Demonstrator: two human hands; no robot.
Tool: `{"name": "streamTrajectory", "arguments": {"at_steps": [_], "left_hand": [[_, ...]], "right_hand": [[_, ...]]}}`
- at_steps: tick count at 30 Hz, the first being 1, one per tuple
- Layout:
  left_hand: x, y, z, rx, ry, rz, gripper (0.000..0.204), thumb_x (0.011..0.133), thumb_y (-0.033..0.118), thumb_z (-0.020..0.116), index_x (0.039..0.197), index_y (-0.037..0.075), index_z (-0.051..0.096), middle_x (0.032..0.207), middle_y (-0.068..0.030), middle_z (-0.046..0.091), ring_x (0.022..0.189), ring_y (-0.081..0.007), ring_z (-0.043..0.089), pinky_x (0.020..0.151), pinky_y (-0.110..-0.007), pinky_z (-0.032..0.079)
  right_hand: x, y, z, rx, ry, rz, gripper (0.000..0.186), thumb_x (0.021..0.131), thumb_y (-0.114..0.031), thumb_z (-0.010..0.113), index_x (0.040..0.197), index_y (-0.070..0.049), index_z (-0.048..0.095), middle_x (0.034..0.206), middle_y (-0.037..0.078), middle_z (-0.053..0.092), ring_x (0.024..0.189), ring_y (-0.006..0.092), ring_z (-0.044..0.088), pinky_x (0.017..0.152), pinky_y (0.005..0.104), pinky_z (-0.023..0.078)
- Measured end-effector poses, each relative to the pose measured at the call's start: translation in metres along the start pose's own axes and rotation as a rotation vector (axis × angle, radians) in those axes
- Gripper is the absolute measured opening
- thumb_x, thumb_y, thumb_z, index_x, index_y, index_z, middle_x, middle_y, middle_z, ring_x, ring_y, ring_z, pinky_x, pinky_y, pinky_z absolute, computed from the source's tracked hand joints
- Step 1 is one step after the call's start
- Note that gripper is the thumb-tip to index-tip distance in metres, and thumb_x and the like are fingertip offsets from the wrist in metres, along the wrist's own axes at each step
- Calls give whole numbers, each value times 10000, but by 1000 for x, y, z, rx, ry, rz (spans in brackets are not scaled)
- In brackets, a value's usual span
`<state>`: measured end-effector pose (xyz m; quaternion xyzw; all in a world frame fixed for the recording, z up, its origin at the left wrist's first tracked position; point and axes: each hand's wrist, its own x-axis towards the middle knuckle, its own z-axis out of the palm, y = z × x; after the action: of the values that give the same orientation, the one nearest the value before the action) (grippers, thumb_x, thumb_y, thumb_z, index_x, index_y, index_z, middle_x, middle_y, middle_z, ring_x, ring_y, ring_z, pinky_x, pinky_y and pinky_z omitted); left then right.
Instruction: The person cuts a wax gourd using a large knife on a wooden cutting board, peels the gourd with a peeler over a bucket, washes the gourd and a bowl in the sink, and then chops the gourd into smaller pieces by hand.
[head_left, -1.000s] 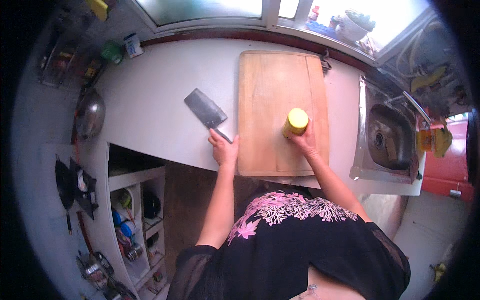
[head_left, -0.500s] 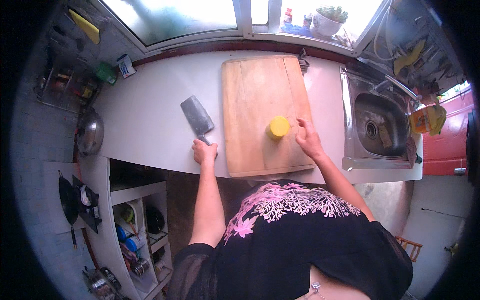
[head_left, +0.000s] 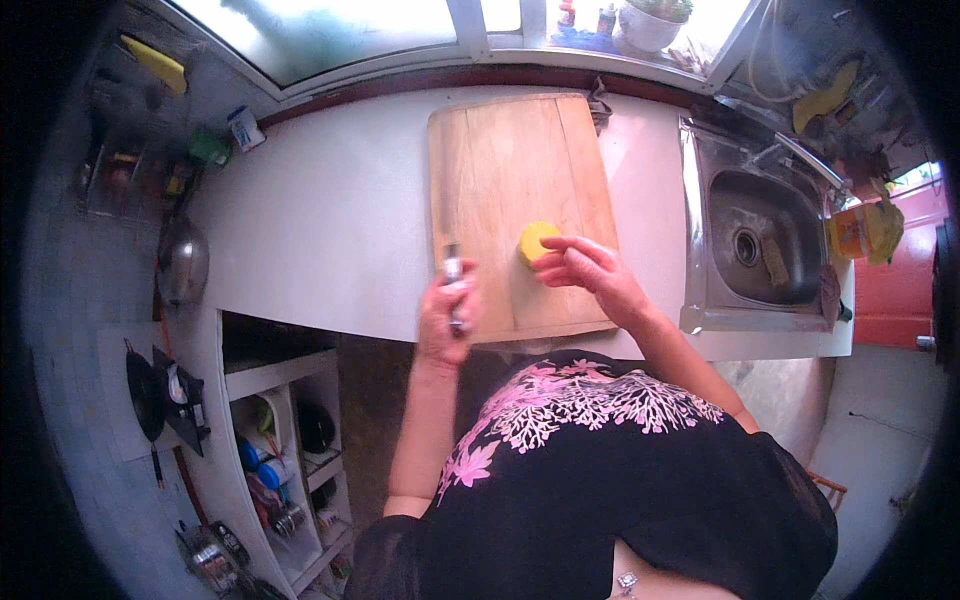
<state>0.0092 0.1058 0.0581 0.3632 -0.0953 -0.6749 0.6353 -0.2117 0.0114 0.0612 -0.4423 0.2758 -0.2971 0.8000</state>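
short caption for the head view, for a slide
Left hand gripping a cleaver edge-on, right hand close by a yellow-lidded container on a wooden cutting board.

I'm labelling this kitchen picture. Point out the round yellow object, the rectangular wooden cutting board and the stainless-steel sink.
Round yellow object (head_left: 535, 240): head view, on its uncovered top.
Rectangular wooden cutting board (head_left: 505, 195): head view, on its bare upper face.
Stainless-steel sink (head_left: 765, 205): head view, on the basin's bare inside.
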Motion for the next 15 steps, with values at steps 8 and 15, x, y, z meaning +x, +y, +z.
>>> {"name": "streamTrajectory", "arguments": {"at_steps": [8, 15], "left_hand": [[12, -68, 94, 469, -475, -444, 248, 913, 292, 518, 919, 45, 516, 650, -16, 521, 484, -106, 504, 476, -221, 430], [51, -57, 16, 1587, 147, 868, 677, 661, 296, 794, 1163, 28, 426, 982, -144, 534, 848, -267, 579, 709, -370, 492]], "right_hand": [[-32, 10, -35, 610, 99, -75, 426, 960, -406, 389, 1152, -39, 491, 702, 23, 550, 789, 196, 621, 892, 387, 465], [-105, 24, -85, 1003, 313, -81, 210, 980, -238, 408, 933, -96, 554, 548, -49, 345, 421, 55, 362, 554, 294, 510]]}}
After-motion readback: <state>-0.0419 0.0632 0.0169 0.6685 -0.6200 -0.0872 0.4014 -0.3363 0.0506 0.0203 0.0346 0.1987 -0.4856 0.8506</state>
